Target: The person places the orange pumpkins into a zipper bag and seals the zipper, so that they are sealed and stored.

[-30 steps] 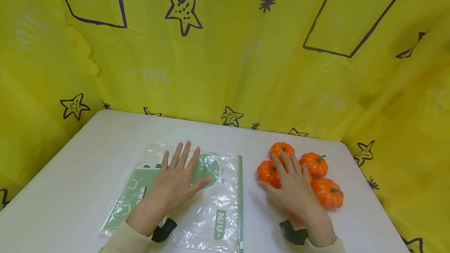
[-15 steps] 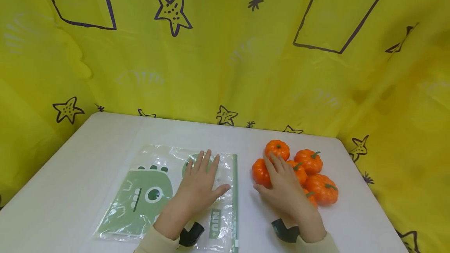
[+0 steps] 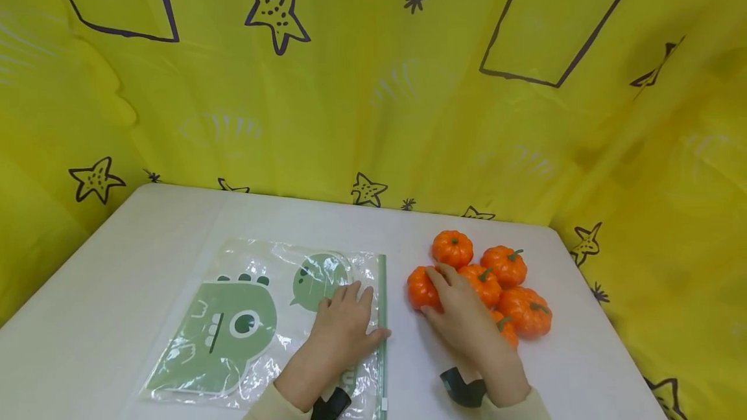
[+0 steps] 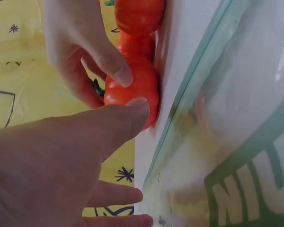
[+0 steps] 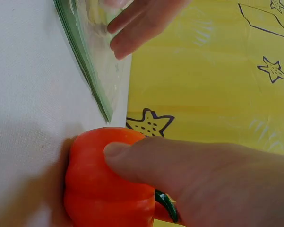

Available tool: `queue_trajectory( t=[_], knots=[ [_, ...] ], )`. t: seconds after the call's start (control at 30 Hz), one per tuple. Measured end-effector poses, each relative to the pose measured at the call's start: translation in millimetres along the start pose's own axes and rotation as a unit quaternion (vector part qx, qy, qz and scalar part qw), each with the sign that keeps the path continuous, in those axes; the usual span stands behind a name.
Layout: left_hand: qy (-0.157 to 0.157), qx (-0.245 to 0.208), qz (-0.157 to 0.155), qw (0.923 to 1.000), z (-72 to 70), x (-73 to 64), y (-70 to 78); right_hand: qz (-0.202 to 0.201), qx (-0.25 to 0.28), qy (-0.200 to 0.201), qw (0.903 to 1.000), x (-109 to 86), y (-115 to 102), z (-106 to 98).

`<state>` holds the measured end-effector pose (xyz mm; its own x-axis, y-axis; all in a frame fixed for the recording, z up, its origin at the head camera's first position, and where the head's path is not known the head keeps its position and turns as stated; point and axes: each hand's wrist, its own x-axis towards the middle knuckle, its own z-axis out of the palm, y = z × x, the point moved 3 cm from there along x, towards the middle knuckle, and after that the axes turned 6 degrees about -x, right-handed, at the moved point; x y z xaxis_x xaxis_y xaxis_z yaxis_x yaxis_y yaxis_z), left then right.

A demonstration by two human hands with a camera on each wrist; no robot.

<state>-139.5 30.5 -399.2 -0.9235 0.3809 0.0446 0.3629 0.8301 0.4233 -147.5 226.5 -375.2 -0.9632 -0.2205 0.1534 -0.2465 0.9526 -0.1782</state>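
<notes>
My right hand [image 3: 467, 323] grips the leftmost orange toy pumpkin [image 3: 420, 290] of a small cluster, with the thumb on its near side and the fingers over its far side. In the right wrist view the thumb lies against the ribbed side of this pumpkin [image 5: 101, 189], beside its dark green stem. A clear zip bag [image 3: 274, 342] printed with a green monster lies flat to the left. Over its right part, near the green zip edge [image 3: 382, 316], my left hand [image 3: 341, 329] has its fingers loosely bent and thumb spread, holding nothing.
Several other toy pumpkins [image 3: 528, 310] sit close together right of and behind the gripped one. They stand on a white table [image 3: 146, 245]. A yellow curtain [image 3: 327, 115] with drawn starfish hangs behind the table and along its sides.
The right hand has gone from spread fingers above the pumpkins to gripping the leftmost one. The left hand has moved right and nearer across the bag, toward its zip edge.
</notes>
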Motion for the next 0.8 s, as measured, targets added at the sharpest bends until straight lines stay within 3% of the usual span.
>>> queue_trajectory(
  t=[0.17,0.4,0.63,0.8],
  knots=[
    [0.025,0.053,-0.001,0.9983,5.8,-1.2,5.1,0.002,0.005,0.000,1.0000,0.7,-1,2],
    [0.049,0.098,0.003,0.9940,12.6,-7.5,10.9,0.039,0.032,-0.039,0.9980,7.9,-5,3],
    [0.042,0.054,0.013,0.9976,13.8,-8.2,10.3,0.060,0.055,-0.058,0.9950,8.2,-3,7],
    [0.060,0.005,0.023,0.9980,9.3,-4.5,8.2,0.058,0.065,-0.056,0.9947,9.4,0,10]
  ],
)
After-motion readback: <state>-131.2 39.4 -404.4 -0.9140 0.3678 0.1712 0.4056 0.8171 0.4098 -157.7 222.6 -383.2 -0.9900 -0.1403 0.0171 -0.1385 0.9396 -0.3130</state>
